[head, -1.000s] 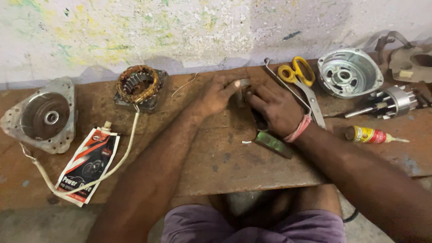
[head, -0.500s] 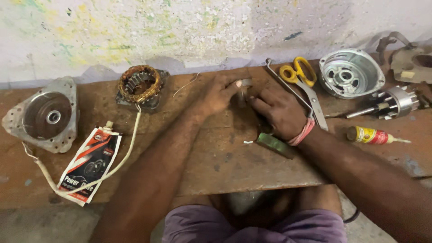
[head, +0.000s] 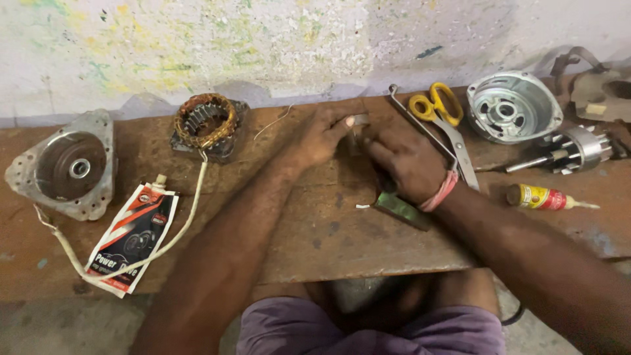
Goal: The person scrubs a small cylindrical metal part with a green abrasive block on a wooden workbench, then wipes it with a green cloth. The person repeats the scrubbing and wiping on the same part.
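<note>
Near the back edge of the wooden bench [head: 315, 230], mid-span, both hands meet over one small metal piece [head: 358, 121]. Left hand [head: 322, 135] pinches it with curled fingers; right hand [head: 407, 161], curled too, rests beside it, a green-handled tool [head: 402, 209] showing under the wrist. One copper-wound stator [head: 207, 121] at back left, one round housing [head: 69, 164] toward the left edge, one sachet [head: 131, 238] near the front. Rightward: one pair of yellow scissors [head: 437, 105], one cast cover [head: 513, 106], one rotor [head: 572, 151], one glue tube [head: 542, 197].

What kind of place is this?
Probably a small motor repair workshop: a copper-wound coil ring, metal motor housings and a rotor lie on a worn wooden bench against a stained wall.
</note>
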